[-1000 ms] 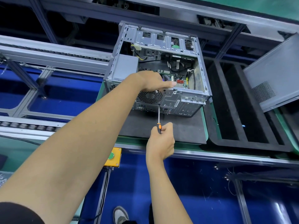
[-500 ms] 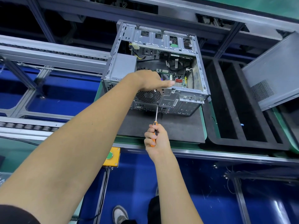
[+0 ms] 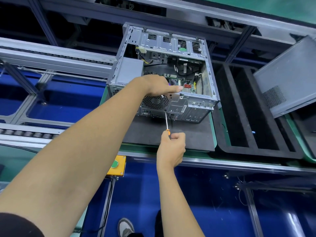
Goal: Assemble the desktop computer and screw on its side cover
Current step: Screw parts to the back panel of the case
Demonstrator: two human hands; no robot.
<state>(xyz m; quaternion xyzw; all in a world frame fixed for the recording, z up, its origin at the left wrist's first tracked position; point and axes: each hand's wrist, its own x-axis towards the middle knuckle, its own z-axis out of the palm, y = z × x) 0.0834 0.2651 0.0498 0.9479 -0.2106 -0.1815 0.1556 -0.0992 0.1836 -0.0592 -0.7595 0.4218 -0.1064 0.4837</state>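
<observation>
The open grey computer case (image 3: 207,74) lies on its side on a dark foam mat (image 3: 188,134), motherboard and cables showing inside. My left hand (image 3: 159,85) rests on the case's upper rear edge, its fingers stretched along the rim. My right hand (image 3: 171,146) grips the orange handle of a screwdriver (image 3: 166,122). The tool's tip touches the rear panel just below the fan grille (image 3: 154,101). The grey side cover (image 3: 289,77) leans tilted at the right, apart from the case.
A black foam tray (image 3: 224,106) with long slots lies right of the mat on the green conveyor. A yellow box with a green button (image 3: 117,165) hangs at the front rail. Roller tracks run at the left. My shoes show below.
My right hand has turned on the screwdriver handle, and its fingers shifted around it. The tip stays on the rear panel. My left hand holds its place on the case.
</observation>
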